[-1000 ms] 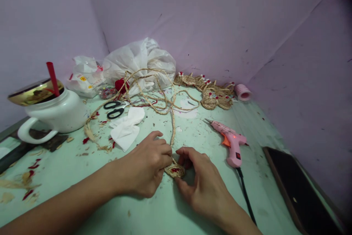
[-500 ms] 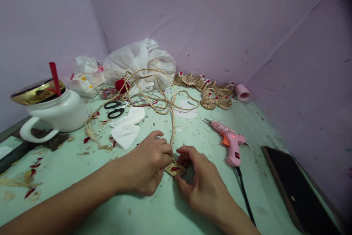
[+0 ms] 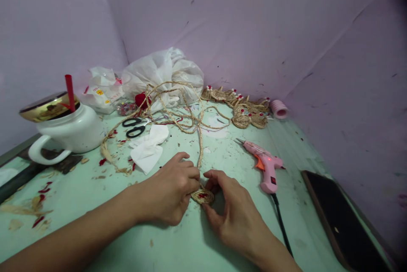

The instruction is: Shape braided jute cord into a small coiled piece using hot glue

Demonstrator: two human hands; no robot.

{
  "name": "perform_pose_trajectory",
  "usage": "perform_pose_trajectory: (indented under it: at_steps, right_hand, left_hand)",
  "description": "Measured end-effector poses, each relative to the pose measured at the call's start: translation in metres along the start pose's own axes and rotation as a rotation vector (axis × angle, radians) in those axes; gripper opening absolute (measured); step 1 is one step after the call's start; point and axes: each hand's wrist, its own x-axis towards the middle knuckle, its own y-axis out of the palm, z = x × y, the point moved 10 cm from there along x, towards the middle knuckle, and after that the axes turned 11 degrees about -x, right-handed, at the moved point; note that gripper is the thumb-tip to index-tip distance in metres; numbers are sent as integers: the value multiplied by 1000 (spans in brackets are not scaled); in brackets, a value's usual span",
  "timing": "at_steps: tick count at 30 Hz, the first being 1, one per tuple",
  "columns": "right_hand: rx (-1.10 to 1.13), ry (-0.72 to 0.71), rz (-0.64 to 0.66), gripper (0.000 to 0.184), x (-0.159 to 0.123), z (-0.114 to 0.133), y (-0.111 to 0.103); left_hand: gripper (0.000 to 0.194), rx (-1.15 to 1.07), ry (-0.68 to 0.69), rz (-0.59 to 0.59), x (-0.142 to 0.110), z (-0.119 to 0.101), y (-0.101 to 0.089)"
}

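A small coil of braided straw cord (image 3: 203, 196) with red bits at its centre lies between my hands near the table's front. My left hand (image 3: 178, 187) has its fingers closed on the coil's left edge, where the cord joins; its fingertips are partly hidden. Thumb and fingers of my right hand (image 3: 230, 208) curve around the coil's right side and pinch its rim. From the coil the straw cord (image 3: 201, 147) runs away from me into a loose tangle of loops.
A pink glue gun (image 3: 269, 164) and a dark phone (image 3: 343, 221) lie to the right. Scissors (image 3: 135, 127), white tissue (image 3: 149, 149) and a white mug (image 3: 70, 130) are left. Behind stand a plastic bag (image 3: 165, 72), woven straw pieces (image 3: 249, 113) and a pink spool (image 3: 280, 109).
The view has shifted very slightly. Both hands stay in place on the coil, and nothing else has visibly moved.
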Motion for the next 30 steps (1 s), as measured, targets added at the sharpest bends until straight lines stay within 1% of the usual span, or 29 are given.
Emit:
perform_pose_trajectory:
  at_steps: [3, 8, 11, 14, 16, 19, 23, 26, 30]
  right_hand:
    - [-19, -29, -17, 39, -1, 2, -1]
    - [-48, 7, -7, 38, 0, -3, 5]
    - [-51, 15, -5, 42, -1, -3, 5]
    - [-46, -15, -6, 46, -1, 2, 3]
    - [-52, -18, -7, 44, 0, 3, 2]
    - [-78, 13, -1, 38, 2, 0, 3]
    - [-99, 18, -17, 41, 2, 0, 3]
    - [-99, -11, -30, 45, 0, 4, 2]
    - [-114, -56, -56, 48, -2, 10, 0]
  left_hand:
    - [20, 2, -4, 7, 0, 0, 0]
    - [19, -6, -2, 4, 0, 1, 1]
    - [18, -2, -7, 7, -1, 1, 1]
    - [18, 13, -16, 4, -1, 1, 1]
    - [19, 17, -18, 1, -1, 1, 1]
    - [17, 17, -21, 8, -1, 1, 2]
    - [17, 34, -13, -5, -2, 2, 2]
    - [18, 69, 21, -31, -3, -1, 1]
    - [16, 135, 101, -60, -4, -12, -1]
